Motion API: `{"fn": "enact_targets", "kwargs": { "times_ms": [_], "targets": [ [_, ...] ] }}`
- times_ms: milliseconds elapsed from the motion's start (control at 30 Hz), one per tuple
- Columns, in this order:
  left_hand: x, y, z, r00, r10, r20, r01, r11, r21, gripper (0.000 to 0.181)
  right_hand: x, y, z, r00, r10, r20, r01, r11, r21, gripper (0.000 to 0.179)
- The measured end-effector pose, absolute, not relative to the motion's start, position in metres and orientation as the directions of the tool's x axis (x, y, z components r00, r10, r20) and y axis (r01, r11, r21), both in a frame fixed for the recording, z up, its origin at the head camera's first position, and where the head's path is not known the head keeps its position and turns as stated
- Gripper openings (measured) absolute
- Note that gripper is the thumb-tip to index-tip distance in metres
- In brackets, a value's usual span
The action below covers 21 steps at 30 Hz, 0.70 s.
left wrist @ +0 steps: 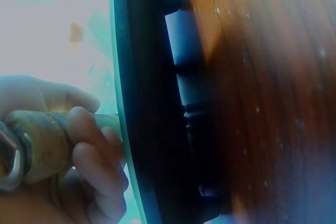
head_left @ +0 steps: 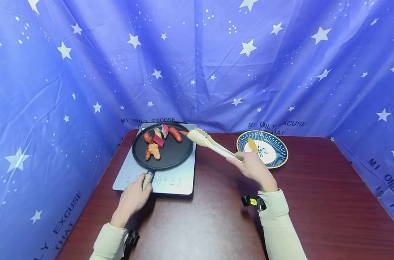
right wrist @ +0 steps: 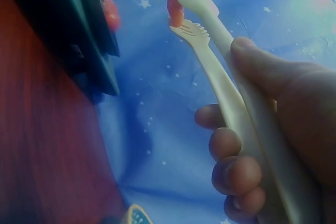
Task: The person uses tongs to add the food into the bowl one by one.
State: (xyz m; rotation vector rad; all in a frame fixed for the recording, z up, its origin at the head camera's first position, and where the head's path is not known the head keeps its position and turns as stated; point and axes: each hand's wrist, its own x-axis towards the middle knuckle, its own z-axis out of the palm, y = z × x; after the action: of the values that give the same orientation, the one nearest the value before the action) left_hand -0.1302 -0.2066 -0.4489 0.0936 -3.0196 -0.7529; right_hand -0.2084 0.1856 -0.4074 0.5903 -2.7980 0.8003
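Note:
My left hand [head_left: 134, 195] grips the wooden handle [head_left: 147, 180] of a black frying pan [head_left: 175, 156] on a white induction cooker. In the left wrist view, its fingers wrap the handle close to the cooker's edge. In the pan lie a red sausage [head_left: 175, 134], a fried chicken piece [head_left: 154, 151], a dark red chunk [head_left: 158, 141] and several other food pieces. My right hand [head_left: 253, 168] holds cream-coloured tongs [head_left: 213, 143] beside the pan's right rim. Between the tong tips, a small orange-red food piece [right wrist: 176, 11] is pinched.
The induction cooker [head_left: 125, 178] stands on the left of a dark red wooden table [head_left: 216, 216]. A blue-patterned plate [head_left: 278, 155] with a yellowish piece [head_left: 252, 145] sits at the back right, behind my right hand. Blue star-printed curtains [head_left: 197, 65] enclose the back and sides.

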Motion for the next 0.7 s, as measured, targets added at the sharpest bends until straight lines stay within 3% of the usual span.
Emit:
{"fn": "enact_targets", "kwargs": {
  "times_ms": [700],
  "targets": [
    [-0.131, -0.208, -0.449, -0.997, -0.075, 0.008, -0.063, 0.882, 0.468, 0.048, -0.214, 0.145, -0.436, -0.905, -0.321, 0.280, -0.418, 0.796, -0.439, 0.035]
  ]
}}
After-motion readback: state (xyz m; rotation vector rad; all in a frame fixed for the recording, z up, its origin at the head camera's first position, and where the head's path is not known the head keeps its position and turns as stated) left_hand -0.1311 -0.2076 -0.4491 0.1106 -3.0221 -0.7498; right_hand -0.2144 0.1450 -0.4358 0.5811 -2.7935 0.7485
